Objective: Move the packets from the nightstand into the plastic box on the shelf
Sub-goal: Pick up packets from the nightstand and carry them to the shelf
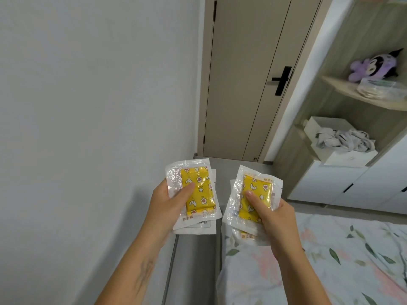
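My left hand (170, 203) grips a small stack of clear packets (198, 188) with yellow patterned pads inside, thumb pressed on the top one. My right hand (275, 219) grips a second stack of the same packets (253, 194), thumb on top. Both stacks are held up in front of me, side by side and apart. A clear plastic box (381, 90) sits on a wooden shelf (352, 93) at the upper right, beside a purple plush toy. The nightstand is out of view.
A closed beige door (244, 84) with a black handle stands ahead. The shelf unit on the right holds a white box of crumpled cloth (339, 139) above white cabinets. A floral-sheeted bed (330, 260) lies lower right, with a grey bed frame (193, 267) and a white wall to the left.
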`<state>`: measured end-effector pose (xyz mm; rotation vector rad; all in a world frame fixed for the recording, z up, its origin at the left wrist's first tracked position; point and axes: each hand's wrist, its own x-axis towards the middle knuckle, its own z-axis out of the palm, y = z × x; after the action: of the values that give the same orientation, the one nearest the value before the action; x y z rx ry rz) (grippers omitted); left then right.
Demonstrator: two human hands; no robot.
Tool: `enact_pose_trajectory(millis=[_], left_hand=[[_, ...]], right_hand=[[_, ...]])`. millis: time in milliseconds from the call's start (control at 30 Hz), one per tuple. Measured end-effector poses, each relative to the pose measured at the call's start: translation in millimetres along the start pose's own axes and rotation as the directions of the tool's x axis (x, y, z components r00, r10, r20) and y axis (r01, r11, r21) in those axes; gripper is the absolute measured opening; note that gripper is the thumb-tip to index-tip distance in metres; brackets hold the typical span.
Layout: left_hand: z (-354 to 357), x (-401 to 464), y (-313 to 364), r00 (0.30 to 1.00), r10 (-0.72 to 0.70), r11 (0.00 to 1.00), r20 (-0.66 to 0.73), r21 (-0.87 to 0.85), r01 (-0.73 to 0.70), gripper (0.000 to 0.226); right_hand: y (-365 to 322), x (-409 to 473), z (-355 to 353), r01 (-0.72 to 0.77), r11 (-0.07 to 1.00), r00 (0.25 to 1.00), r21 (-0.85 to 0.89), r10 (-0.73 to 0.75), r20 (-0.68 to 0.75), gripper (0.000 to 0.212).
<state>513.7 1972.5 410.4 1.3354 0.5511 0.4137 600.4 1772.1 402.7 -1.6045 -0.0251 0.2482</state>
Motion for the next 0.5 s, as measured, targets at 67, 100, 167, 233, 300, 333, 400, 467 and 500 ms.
enact_pose_trajectory(millis=[67,100,167,233,300,333,400,467,500], left_hand=[[6.7,29.7,2.3,1.0,-0.001,1.0,-0.001,0.002,0.001,0.013],[10.2,44.1,3.1,1.0,0.0,1.0,0.003,0.006,0.0,0.014],[17.7,71.0,4.7,1.0,0.003,1.0,0.008,0.015,-0.003,0.015],[24.9,96.0,5.5,1.0,0.006,1.0,0.016,0.01,-0.007,0.013],[31.7,120.9,5.0,1.0,-0.001,1.0,0.022,0.006,0.0,0.012],[35.4,134.1,4.3,1.0,-0.007,1.0,0.027,0.008,0.007,0.012],[44.5,162.9,1.9,0.999,-0.026,1.0,0.035,0.019,0.025,0.014],[56.6,196.4,-0.8,0.998,-0.04,0.999,0.047,0.029,0.039,0.015],[64.3,215.0,-1.7,0.997,-0.047,0.998,0.059,0.033,0.045,0.015]], right_hand=[[-5.0,26.4,5.2,0.011,1.0,1.0,0.004,-0.011,-0.001,0.016],[-6.8,39.3,6.4,0.016,1.0,1.0,0.009,-0.016,-0.009,0.013],[-10.6,64.5,8.0,0.018,1.0,0.999,0.024,-0.017,-0.032,0.011],[-15.1,90.0,9.5,0.005,0.999,0.999,0.04,-0.003,-0.048,0.014],[-18.8,116.8,11.8,-0.009,0.999,0.998,0.05,0.012,-0.065,0.022],[-20.0,131.3,13.2,-0.01,0.999,0.997,0.05,0.014,-0.072,0.024],[-21.1,162.1,16.3,-0.013,0.999,0.997,0.049,0.017,-0.081,0.024],[-21.3,196.1,19.8,-0.012,0.999,0.996,0.049,0.016,-0.09,0.025],[-21.6,214.1,21.7,-0.011,0.999,0.995,0.051,0.017,-0.1,0.026]])
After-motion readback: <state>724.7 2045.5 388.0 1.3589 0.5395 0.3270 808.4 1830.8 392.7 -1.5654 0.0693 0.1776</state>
